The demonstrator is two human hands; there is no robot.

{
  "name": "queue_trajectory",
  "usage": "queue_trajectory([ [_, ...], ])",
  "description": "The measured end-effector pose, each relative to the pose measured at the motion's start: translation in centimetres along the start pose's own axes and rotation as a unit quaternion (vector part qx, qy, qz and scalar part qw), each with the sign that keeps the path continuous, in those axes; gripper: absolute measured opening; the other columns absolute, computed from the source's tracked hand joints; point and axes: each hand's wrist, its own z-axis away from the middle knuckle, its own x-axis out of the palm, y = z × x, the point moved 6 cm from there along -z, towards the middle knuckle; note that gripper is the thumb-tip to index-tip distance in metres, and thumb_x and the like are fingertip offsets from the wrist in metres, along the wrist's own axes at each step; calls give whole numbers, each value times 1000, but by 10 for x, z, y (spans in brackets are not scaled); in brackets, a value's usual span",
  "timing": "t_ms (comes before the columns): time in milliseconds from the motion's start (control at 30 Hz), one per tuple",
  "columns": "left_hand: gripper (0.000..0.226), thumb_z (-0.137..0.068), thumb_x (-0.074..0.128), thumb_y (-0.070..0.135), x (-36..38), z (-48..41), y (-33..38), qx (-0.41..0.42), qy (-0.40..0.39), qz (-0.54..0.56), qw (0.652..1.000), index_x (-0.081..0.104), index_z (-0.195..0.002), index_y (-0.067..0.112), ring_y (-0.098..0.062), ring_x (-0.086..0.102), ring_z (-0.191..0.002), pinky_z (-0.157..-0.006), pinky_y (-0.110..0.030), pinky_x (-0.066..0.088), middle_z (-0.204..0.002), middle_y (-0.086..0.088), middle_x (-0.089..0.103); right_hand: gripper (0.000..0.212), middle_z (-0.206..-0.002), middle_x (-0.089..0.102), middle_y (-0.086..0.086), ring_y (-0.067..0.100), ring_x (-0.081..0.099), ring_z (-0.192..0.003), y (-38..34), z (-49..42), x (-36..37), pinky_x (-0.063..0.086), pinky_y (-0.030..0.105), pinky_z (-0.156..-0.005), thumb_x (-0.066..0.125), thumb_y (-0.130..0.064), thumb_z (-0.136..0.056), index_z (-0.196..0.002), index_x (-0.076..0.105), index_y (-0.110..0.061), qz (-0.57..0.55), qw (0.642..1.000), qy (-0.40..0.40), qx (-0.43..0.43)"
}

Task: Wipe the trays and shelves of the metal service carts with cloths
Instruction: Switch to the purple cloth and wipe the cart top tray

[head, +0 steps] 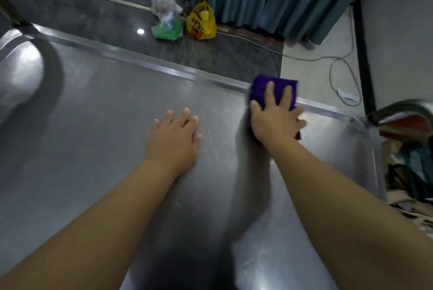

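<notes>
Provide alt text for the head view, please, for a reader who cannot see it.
A person's right hand presses a purple cloth against the far rim of a steel cart tray; the left hand rests flat on the tray. A yellow bag and a green bag sit on the dark floor beyond.

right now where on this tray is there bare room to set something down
The tray is bare left of the left hand, out to the far rim. A narrower bare strip lies between the hands. It is crowded near the far right corner, where the right hand presses the cloth by that rim.
</notes>
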Motion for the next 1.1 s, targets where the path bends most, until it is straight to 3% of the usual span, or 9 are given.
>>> queue_trajectory([
  [167,49,-92,41,42,0,-1,-2,11,2,-10,1000,42,-137,22,-34,27,-137,-107,-56,25,-150,-2,33,61,-159,-7,-8,40,10,-135,-56,20,18,17,56,-105,21,-66,-90,-144,0,-50,68,969,-37,-236],
  [233,49,-93,41,43,1,-2,-4,10,-5,4,1000,41,-138,23,-34,26,-139,-109,-55,23,-152,-1,31,60,-158,-7,-10,40,12,-135,-30,5,9,18,55,-104,24,-64,-91,-144,1,-50,59,977,-32,-203],
  [433,50,-95,37,46,-4,-3,4,0,-44,-24,999,39,-137,20,-35,26,-137,-108,-54,25,-152,-2,28,63,-159,-4,-1,46,18,-132,61,-5,-13,19,58,-103,24,-55,-94,-149,-2,-37,24,996,20,82],
  [567,44,-94,39,45,-21,-13,26,7,-37,-60,997,50,-122,14,-38,38,-123,-101,-49,36,-134,-10,45,63,-159,-6,-4,41,17,-130,28,27,5,20,56,-101,22,-61,-91,-146,-2,-43,33,999,0,-35],
  [700,45,-96,41,30,-13,-24,74,106,-35,17,994,36,-138,14,-32,16,-141,-113,-45,20,-151,-7,26,59,-157,-6,-13,29,12,-128,40,52,12,20,48,-102,18,-65,-89,-139,-11,-54,61,984,-25,-163],
  [833,42,-98,33,35,9,-27,98,131,-73,-33,988,37,-138,24,-31,17,-141,-111,-52,19,-154,0,23,60,-158,-4,-10,37,20,-131,127,27,-11,21,51,-104,24,-61,-92,-144,-5,-50,54,998,1,-10],
  [967,42,-97,34,40,13,-28,102,123,-73,-47,989,42,-134,22,-32,20,-138,-110,-56,19,-151,0,26,63,-159,-7,-1,46,6,-138,183,10,-27,9,62,-110,24,-54,-95,-149,-6,-38,14,981,6,193],
  [1033,44,-95,35,45,12,-28,104,107,-73,-40,991,45,-131,21,-33,19,-139,-110,-57,17,-151,-1,27,63,-159,-9,0,47,3,-139,165,9,-24,7,63,-109,24,-54,-95,-148,-7,-37,3,979,9,204],
  [1100,48,-94,35,51,11,-27,106,92,-73,-45,992,47,-128,20,-33,21,-137,-110,-58,18,-149,-2,30,63,-159,-8,-3,46,4,-138,129,8,-17,10,62,-107,24,-57,-93,-147,-4,-41,5,994,0,109],
])
